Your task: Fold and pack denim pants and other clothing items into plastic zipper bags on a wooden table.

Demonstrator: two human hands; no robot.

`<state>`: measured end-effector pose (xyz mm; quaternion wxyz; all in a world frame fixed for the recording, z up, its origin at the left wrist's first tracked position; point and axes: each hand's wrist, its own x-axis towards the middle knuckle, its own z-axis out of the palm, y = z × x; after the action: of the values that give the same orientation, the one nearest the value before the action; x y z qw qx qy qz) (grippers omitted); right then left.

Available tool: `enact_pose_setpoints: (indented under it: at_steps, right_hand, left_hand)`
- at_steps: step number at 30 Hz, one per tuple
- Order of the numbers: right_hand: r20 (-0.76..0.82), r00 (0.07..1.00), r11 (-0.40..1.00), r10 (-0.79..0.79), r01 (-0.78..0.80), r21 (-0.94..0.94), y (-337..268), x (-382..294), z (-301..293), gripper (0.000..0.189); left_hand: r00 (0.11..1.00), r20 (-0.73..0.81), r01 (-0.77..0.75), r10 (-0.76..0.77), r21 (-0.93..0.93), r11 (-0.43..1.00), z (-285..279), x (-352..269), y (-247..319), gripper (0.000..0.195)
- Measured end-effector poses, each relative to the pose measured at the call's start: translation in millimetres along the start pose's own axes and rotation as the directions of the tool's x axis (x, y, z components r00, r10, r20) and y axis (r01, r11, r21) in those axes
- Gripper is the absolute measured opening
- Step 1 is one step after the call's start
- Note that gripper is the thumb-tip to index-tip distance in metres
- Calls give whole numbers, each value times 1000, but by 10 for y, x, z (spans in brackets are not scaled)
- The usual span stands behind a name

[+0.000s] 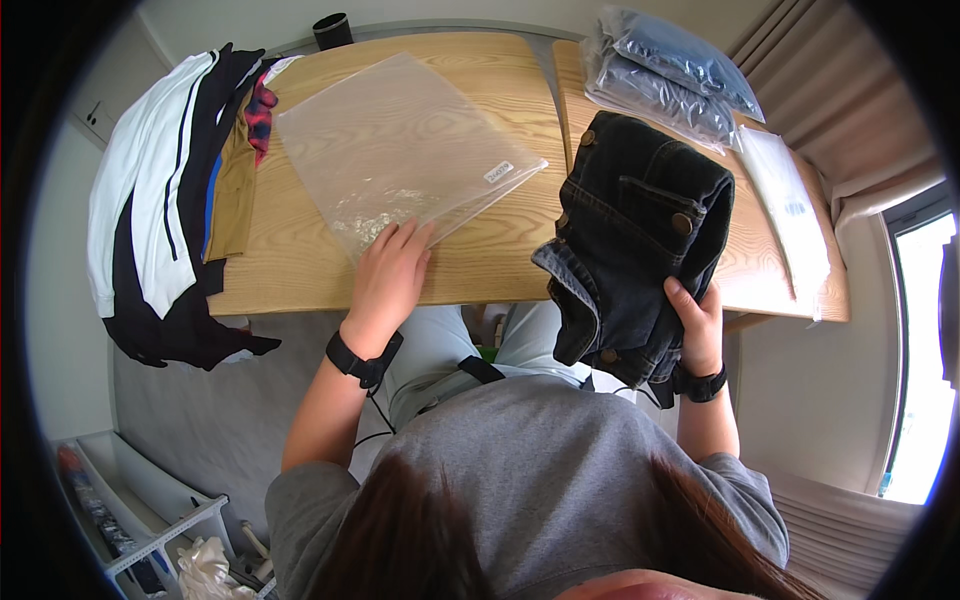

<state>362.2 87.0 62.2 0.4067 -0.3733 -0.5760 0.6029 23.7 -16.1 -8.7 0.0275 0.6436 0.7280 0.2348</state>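
Note:
A folded dark denim jacket with metal buttons is raised above the table's front edge. My right hand grips its lower right side, thumb on top and the other fingers hidden behind. To the left, a clear plastic bag lies flat on the wooden table, bearing a small printed sticker near its right corner. The fingers of my left hand rest on the bag's lower, crinkled corner, slightly spread. Whether the fingertips press on the film or reach under its edge is hard to see.
Several garments are piled along the table's left end, some hanging over. Bagged folded clothes lie at the back right, near a stack of plastic bags. A gap divides the two tabletops. Storage bins stand on the floor at left.

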Motion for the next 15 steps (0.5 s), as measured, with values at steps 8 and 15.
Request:
enact_pose_setpoints:
  at_steps: [8, 15]
  right_hand:
    - [246, 968, 937, -42, 124, -327, -192, 208, 265, 34]
    - [614, 781, 773, -115, 458, -438, -267, 451, 690, 30]
  left_hand:
    - [984, -138, -129, 116, -87, 988, -101, 213, -113, 67]
    - [981, -156, -160, 117, -300, 941, -566, 421, 45, 84]
